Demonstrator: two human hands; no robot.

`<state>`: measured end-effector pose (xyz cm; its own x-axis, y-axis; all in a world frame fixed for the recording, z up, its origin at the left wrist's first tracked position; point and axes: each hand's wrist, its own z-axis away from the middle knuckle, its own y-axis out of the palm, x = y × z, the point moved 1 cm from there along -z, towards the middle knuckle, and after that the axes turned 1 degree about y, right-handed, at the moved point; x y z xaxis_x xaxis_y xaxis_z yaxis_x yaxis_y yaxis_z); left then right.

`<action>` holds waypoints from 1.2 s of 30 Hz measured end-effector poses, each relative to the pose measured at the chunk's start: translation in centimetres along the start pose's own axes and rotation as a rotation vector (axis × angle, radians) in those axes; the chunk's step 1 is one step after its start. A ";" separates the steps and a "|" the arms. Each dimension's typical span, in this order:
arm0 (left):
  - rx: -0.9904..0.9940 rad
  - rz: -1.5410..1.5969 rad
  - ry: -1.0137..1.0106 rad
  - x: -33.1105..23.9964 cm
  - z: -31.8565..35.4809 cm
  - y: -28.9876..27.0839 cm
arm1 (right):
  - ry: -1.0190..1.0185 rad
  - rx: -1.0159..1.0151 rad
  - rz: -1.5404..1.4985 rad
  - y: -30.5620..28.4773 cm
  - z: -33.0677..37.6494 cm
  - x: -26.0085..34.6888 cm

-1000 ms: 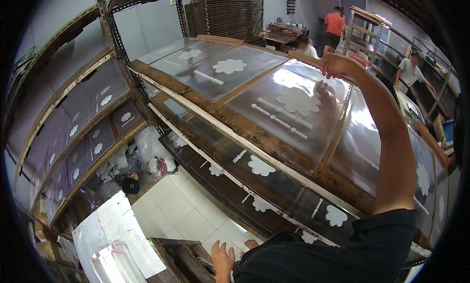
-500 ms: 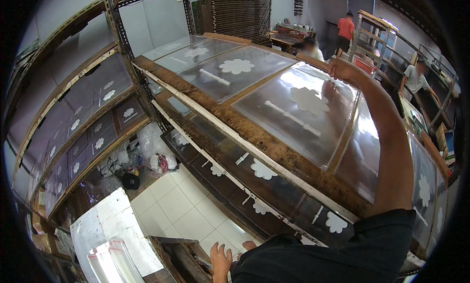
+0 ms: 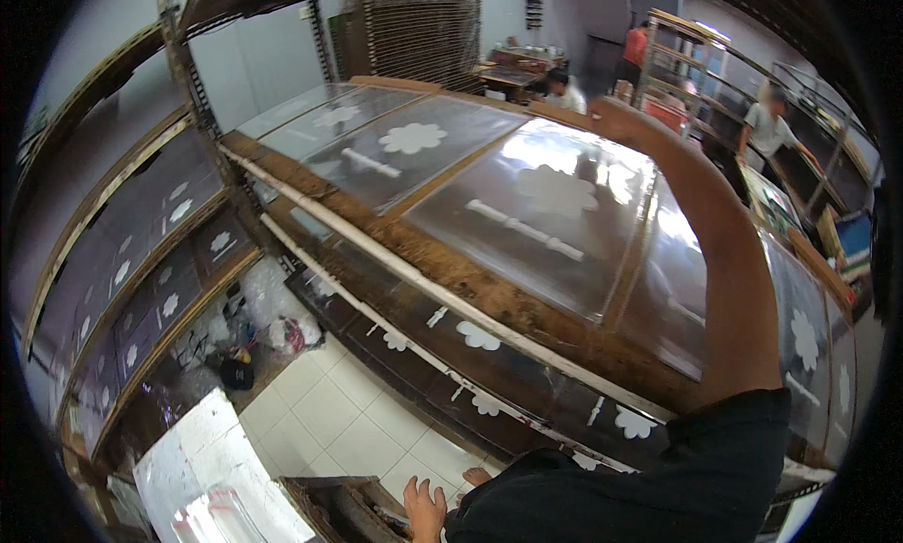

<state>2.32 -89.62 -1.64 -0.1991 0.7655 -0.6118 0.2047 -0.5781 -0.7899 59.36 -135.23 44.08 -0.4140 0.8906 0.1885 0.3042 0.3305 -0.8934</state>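
My right arm reaches across the upper shelf to its far edge. There my right hand (image 3: 613, 120) is closed beside the far edge of a clear plastic sheet (image 3: 442, 225); what its fingers hold is hidden. The sheet lies flat and bears a white flower shape (image 3: 557, 191) and a long white bar shape (image 3: 523, 229). Low in the view, my left hand (image 3: 425, 510) hangs with its fingers apart and nothing in it, near a dark wooden box-like stand (image 3: 343, 505).
Similar printed sheets lie on the lower shelf (image 3: 480, 334) and on the left rack (image 3: 141, 251). A pale rail (image 3: 414, 270) runs along the near shelf edge. A white-topped surface (image 3: 202, 449) holds clear plastic packets (image 3: 218, 519). Other people work at the back right.
The whole scene has shifted left in view as my head turned. My right hand stays at the far edge of the same sheet, and my left hand still hangs low.
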 end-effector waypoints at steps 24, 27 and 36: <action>-0.296 0.094 -0.143 -1.1 11.3 -5.8 | -1.814 0.186 -0.219 4.1 26.1 65.7; -0.401 0.085 -0.268 -1.4 15.3 -6.5 | -1.773 0.329 -0.686 5.2 29.9 69.0; -0.718 -0.105 -0.537 -0.3 21.9 -9.9 | -0.083 1.040 -1.600 33.9 43.7 59.0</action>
<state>-20.64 -90.34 5.42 -0.6345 0.4651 -0.6174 0.6736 -0.0591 -0.7368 7.78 -85.13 7.15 0.2105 -0.0392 0.9768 -0.8965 0.3908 0.2089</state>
